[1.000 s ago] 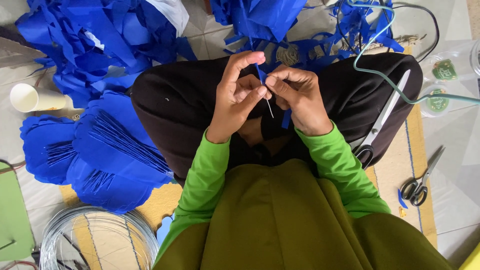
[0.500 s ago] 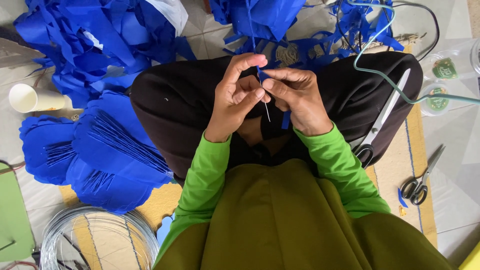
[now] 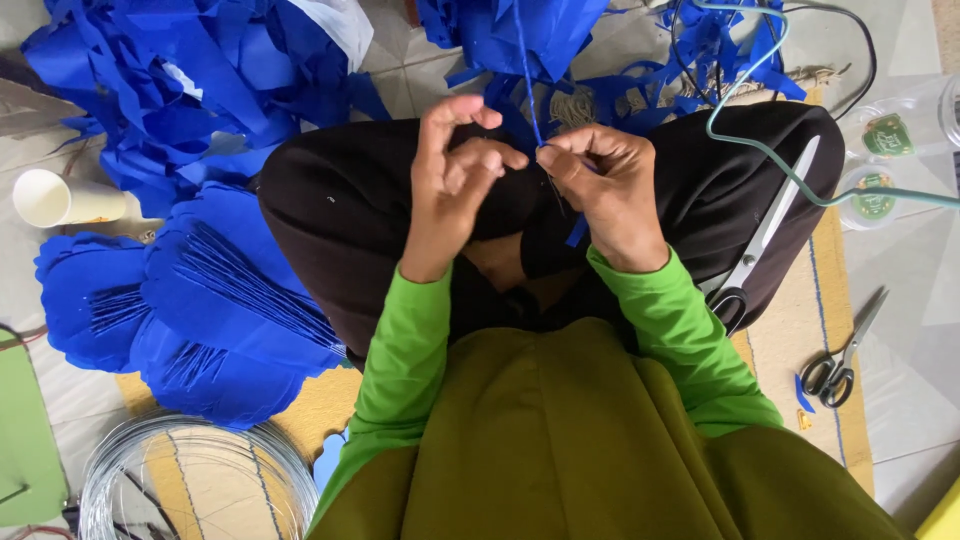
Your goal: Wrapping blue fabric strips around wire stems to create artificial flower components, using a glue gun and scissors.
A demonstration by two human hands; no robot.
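Over lap: blue strip [image 3: 527, 85] upright, right hand [image 3: 605, 190] pinching.

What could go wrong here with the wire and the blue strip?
1. The wire is thin and mostly hidden behind the right hand; its bare end could prick a fingertip or the leg below.
2. The blue strip runs taut up to the scrap pile; a tug might tear it or drag scraps along.
3. The left hand seems to be off the strip, so the wrap could loosen.
4. The big scissors lie on the knee and could slide off.
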